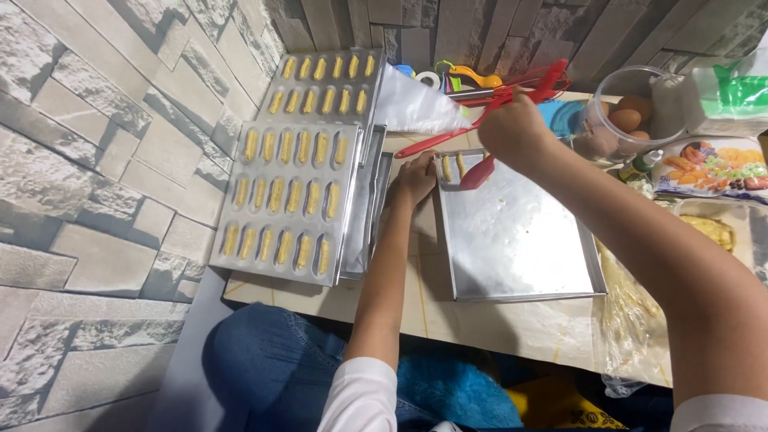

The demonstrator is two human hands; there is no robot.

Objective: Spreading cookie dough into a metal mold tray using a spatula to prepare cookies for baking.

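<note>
Home baking spot: filled moulds [290,200], eggs [628,114].

Two filled moulds of yellow dough fingers [292,196] at left, clear tub of eggs [632,108], snack packet [712,166] at right

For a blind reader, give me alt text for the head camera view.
The right hand holds red-handled scissors and a white piping bag over a flat silver baking tray, whose corner the left hand steadies; filled moulded metal trays lean nearby.
</note>
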